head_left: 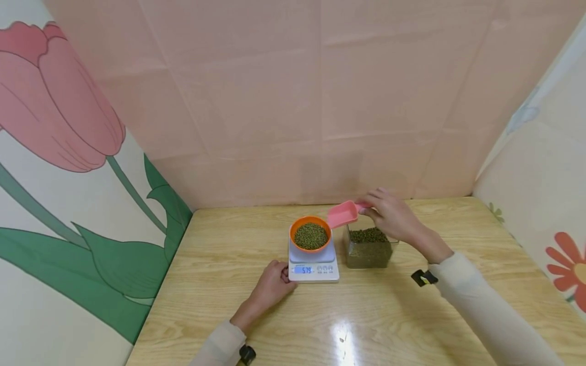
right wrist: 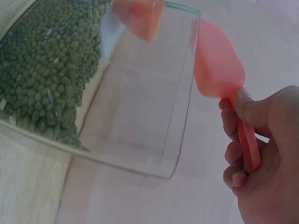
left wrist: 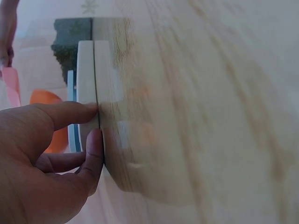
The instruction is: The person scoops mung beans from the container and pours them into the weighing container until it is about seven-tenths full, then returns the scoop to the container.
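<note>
A white kitchen scale [head_left: 314, 275] carries an orange bowl [head_left: 298, 246] of green mung beans [head_left: 310, 236]; its lit display seems to read 579. At the scale's near left corner, my left hand [head_left: 273, 282] holds the edge. In the left wrist view its fingertips [left wrist: 89, 112] touch the scale's side. My right hand [head_left: 389, 213] grips a pink scoop [head_left: 343, 214] by its handle, above the table between the bowl and a clear container [head_left: 368, 258]. The scoop's pan looks bare and tilts toward the bowl. In the right wrist view, fingers and thumb wrap the handle [right wrist: 249, 147].
The clear container holds more mung beans [right wrist: 46, 70] and stands right of the scale. Beneath everything is a wood-grain table [head_left: 220, 244]. A pink-covered wall [head_left: 274, 127] rises along its back edge, and flower-painted walls [head_left: 27, 295] stand at both sides.
</note>
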The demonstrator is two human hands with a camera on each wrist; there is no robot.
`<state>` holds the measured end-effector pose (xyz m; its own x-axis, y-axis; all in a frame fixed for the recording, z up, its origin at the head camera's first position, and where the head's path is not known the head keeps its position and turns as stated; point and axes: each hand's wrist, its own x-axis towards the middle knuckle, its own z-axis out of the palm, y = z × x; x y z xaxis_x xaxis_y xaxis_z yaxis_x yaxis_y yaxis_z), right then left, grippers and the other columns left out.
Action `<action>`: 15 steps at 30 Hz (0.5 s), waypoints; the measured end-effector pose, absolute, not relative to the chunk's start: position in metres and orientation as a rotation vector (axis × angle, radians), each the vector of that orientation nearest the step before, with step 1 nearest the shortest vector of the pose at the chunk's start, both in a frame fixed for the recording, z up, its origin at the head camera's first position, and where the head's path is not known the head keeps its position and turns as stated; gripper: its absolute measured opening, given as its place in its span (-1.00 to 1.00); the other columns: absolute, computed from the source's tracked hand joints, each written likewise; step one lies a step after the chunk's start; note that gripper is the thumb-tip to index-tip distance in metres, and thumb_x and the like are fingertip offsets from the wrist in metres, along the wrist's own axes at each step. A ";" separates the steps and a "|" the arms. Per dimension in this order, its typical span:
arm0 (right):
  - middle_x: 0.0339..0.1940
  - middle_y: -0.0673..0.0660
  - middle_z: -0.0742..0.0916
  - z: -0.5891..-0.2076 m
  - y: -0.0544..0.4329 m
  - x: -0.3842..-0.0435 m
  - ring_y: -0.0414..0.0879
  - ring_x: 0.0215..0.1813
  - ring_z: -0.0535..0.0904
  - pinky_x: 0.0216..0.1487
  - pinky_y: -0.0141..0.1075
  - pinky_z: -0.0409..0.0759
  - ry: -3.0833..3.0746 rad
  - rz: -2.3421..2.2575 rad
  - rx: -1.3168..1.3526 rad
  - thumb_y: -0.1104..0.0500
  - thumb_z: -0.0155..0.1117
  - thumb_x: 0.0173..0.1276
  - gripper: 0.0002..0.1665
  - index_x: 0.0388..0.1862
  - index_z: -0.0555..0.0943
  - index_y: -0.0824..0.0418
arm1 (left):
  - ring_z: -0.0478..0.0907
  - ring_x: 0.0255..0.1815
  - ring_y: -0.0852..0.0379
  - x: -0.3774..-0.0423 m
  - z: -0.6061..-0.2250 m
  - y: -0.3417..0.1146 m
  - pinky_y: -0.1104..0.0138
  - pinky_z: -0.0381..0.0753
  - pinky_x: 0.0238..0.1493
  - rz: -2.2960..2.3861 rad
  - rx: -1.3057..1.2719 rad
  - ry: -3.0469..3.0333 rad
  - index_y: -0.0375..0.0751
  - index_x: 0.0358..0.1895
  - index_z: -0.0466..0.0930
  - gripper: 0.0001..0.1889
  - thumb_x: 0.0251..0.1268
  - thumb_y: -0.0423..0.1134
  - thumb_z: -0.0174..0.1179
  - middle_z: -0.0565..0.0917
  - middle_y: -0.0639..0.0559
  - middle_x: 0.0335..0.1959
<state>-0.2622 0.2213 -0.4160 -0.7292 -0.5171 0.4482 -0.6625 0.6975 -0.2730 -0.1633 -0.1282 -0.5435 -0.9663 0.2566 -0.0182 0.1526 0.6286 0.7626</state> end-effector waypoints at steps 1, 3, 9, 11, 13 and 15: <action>0.03 0.22 0.81 -0.416 0.222 -0.262 0.18 0.10 0.66 0.18 0.14 0.61 -2.568 0.604 0.923 0.24 0.41 0.47 -0.73 0.10 0.73 0.29 | 0.50 -0.26 0.21 -0.163 -0.544 -0.128 0.49 0.56 -0.29 1.258 0.343 2.720 -0.43 0.06 0.68 -0.63 0.21 -0.38 0.49 0.53 -0.07 -0.19; 0.02 0.22 0.81 -0.415 0.225 -0.260 0.17 0.09 0.66 0.16 0.14 0.60 -2.569 0.608 0.912 0.25 0.41 0.46 -0.73 0.09 0.74 0.29 | 0.49 -0.26 0.21 -0.163 -0.545 -0.129 0.49 0.56 -0.29 1.259 0.343 2.720 -0.43 0.07 0.67 -0.62 0.21 -0.38 0.49 0.53 -0.07 -0.19; 0.01 0.21 0.80 -0.412 0.232 -0.254 0.14 0.08 0.64 0.13 0.14 0.62 -2.612 0.627 0.845 0.28 0.39 0.47 -0.73 0.11 0.73 0.28 | 0.49 -0.26 0.20 -0.164 -0.545 -0.129 0.49 0.54 -0.29 1.257 0.348 2.726 -0.42 0.08 0.67 -0.61 0.20 -0.37 0.49 0.53 -0.07 -0.20; 0.01 0.20 0.80 -0.411 0.234 -0.253 0.14 0.07 0.63 0.12 0.13 0.62 -2.620 0.627 0.831 0.28 0.39 0.48 -0.73 0.11 0.73 0.28 | 0.49 -0.26 0.20 -0.164 -0.545 -0.129 0.49 0.54 -0.29 1.259 0.348 2.726 -0.43 0.08 0.67 -0.61 0.20 -0.38 0.49 0.53 -0.07 -0.20; 0.01 0.20 0.80 -0.411 0.236 -0.251 0.14 0.07 0.63 0.11 0.13 0.63 -2.618 0.622 0.825 0.28 0.39 0.48 -0.73 0.11 0.73 0.27 | 0.49 -0.26 0.20 -0.164 -0.544 -0.129 0.49 0.55 -0.29 1.257 0.346 2.725 -0.43 0.08 0.67 -0.61 0.20 -0.38 0.49 0.53 -0.07 -0.20; 0.01 0.21 0.80 -0.411 0.239 -0.250 0.16 0.08 0.65 0.12 0.16 0.63 -2.602 0.616 0.824 0.28 0.40 0.47 -0.73 0.10 0.73 0.28 | 0.49 -0.26 0.20 -0.164 -0.544 -0.129 0.49 0.55 -0.28 1.254 0.340 2.722 -0.44 0.09 0.67 -0.60 0.21 -0.37 0.49 0.53 -0.07 -0.19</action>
